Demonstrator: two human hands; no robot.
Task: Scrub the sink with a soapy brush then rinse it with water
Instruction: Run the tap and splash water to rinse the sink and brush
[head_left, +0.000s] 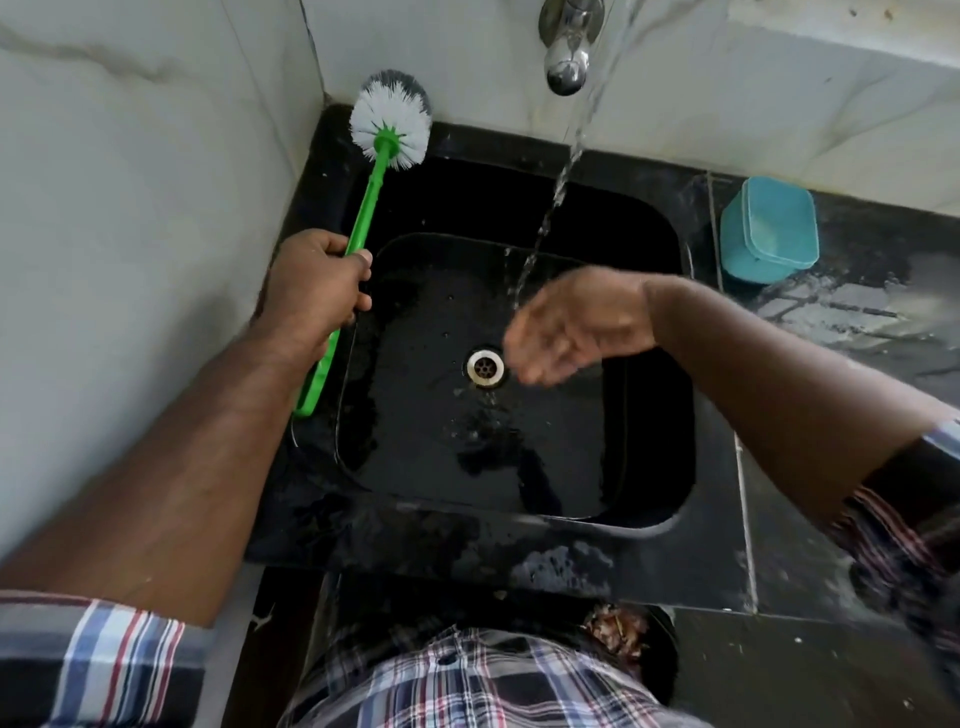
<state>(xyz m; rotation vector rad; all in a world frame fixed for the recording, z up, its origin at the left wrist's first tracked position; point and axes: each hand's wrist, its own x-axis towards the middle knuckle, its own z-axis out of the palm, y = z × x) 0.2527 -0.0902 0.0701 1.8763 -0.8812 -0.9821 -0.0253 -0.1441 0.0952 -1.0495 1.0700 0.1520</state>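
A black square sink (644, 223) lies below me, its floor wet, with a metal drain (485, 368) at the middle. A chrome tap (567, 47) on the back wall runs a thin stream of water (550, 208) down into the basin. My left hand (311, 291) is shut on the green handle of a brush (370, 192). Its white bristle head (390, 120) points up at the sink's back left corner, against the wall. My right hand (576, 327) hovers blurred over the basin right beside the stream, fingers apart, holding nothing.
A teal lidded plastic box (769, 228) stands on the black counter (852, 312) right of the sink, where the surface is wet and streaked. White marble-look wall tiles (130, 234) close in on the left and back. The front ledge (571, 561) carries soapy smears.
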